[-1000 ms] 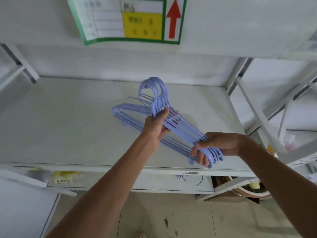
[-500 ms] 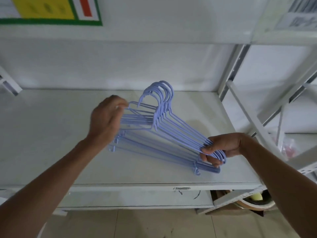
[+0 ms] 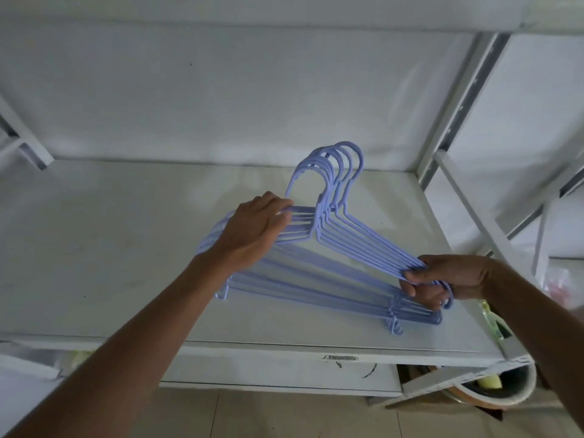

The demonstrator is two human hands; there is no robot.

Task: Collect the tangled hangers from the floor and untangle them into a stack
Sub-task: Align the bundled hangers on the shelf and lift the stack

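head: hangers (image 3: 354,245) hooks up, lengthwise left-right

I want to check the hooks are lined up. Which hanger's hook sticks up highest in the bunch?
The rearmost hanger, farthest from the person: its hook arches above and right of the other hooks, which nest closer together below it.

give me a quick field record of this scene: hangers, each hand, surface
hangers: lilac bundle, hooks aligned and pointing up and away, held over the shelf
left hand: grip closed on the bundle's left shoulder bars
right hand: grip closed on the bundle's right end
shelf: white, below the bundle
contact with shelf: cannot tell
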